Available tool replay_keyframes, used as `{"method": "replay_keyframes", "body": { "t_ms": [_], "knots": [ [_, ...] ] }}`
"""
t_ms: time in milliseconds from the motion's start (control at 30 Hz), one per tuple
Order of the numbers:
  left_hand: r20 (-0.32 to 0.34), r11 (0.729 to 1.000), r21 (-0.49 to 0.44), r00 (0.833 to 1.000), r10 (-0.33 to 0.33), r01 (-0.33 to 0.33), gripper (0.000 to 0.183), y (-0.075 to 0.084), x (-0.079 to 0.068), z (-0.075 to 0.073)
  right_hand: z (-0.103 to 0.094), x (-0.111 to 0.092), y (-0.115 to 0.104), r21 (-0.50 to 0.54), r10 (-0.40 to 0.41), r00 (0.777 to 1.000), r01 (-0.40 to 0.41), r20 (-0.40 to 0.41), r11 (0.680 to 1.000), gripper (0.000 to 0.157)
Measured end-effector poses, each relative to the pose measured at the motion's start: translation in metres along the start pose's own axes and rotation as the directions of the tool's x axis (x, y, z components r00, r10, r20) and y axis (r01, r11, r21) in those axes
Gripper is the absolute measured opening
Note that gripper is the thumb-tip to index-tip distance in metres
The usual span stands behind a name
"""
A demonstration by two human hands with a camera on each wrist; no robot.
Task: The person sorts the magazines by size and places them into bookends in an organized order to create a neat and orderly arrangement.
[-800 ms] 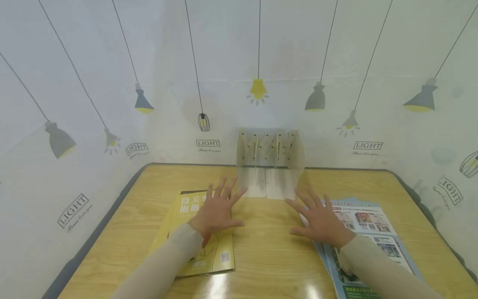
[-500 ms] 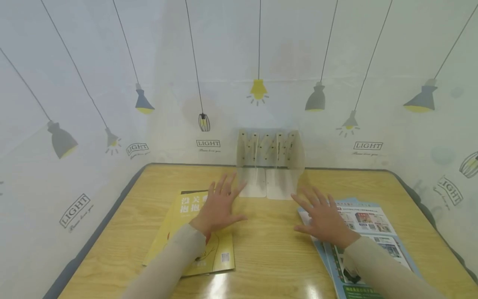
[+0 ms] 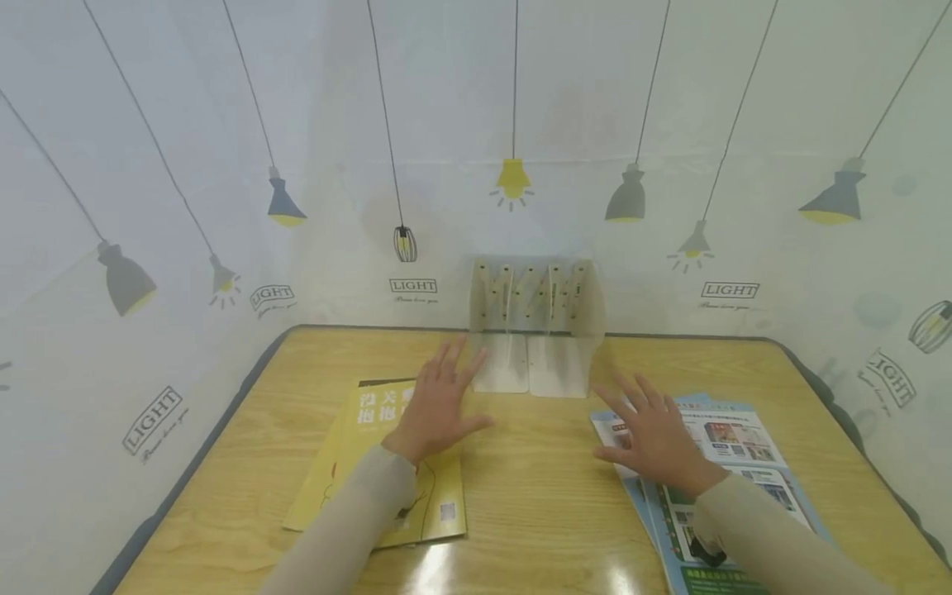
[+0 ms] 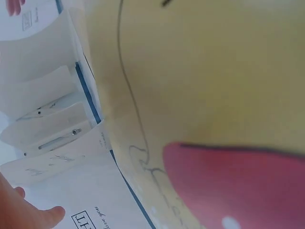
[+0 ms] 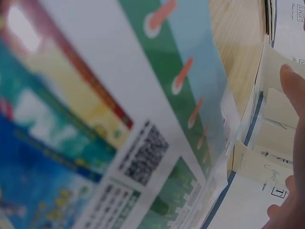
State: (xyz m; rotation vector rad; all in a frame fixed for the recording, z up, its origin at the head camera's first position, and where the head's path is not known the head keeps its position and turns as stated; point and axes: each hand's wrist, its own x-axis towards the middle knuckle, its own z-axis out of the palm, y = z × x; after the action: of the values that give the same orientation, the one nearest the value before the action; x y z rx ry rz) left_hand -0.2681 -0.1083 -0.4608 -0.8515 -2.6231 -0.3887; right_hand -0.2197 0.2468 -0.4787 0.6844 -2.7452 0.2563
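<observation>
Fingers spread, my left hand [image 3: 437,411] is over the upper right part of a yellow booklet [image 3: 372,471] in the head view. Beneath that booklet a darker edge of another one shows. My right hand [image 3: 658,438] is spread as well, above the left side of a stack of blue-and-white printed magazines [image 3: 744,438]. Neither hand grips anything; whether they touch the paper I cannot tell. Between and beyond the hands stands a whitish rack with upright dividers [image 3: 535,364]. The left wrist view shows the yellow cover [image 4: 200,86] up close, the right wrist view a magazine cover [image 5: 95,95].
The wood-grain table [image 3: 528,496] has a dark edge along its back and sides. A white cloth or sheet [image 3: 335,207] printed with hanging lamps encloses it on three sides. The rack stands at the back edge, near the sheet.
Both hands have drifted slightly forward and to the right, fingers still spread. The booklets, magazines and rack keep their places.
</observation>
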Motion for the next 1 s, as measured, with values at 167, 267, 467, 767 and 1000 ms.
{"method": "replay_keyframes", "body": {
  "t_ms": [167,267,467,767,1000],
  "knots": [
    [-0.026,1.0,-0.012,1.0,0.006,-0.007,0.106,-0.005,0.0,0.003,-0.001,-0.002,0.003,0.029,0.047,0.998,-0.048,0.029,0.998,0.093],
    [-0.036,1.0,-0.011,0.999,0.022,-0.022,0.107,-0.008,0.001,0.004,0.0,-0.004,0.006,0.035,0.077,0.997,-0.078,0.027,0.996,0.093],
    [-0.007,0.994,-0.106,1.0,-0.014,0.013,0.111,-0.011,0.003,0.001,0.001,-0.007,0.011,0.023,0.108,0.994,-0.108,0.0,0.994,0.091],
    [0.04,0.974,-0.201,0.994,-0.099,0.105,0.107,-0.014,0.008,-0.005,0.006,-0.012,0.025,0.059,0.166,0.986,-0.166,0.005,0.984,0.089],
    [0.023,0.949,-0.278,0.989,-0.147,0.147,0.107,-0.015,0.009,-0.002,0.004,-0.017,0.027,0.085,0.202,0.979,-0.201,-0.004,0.976,0.092]
  ]
}}
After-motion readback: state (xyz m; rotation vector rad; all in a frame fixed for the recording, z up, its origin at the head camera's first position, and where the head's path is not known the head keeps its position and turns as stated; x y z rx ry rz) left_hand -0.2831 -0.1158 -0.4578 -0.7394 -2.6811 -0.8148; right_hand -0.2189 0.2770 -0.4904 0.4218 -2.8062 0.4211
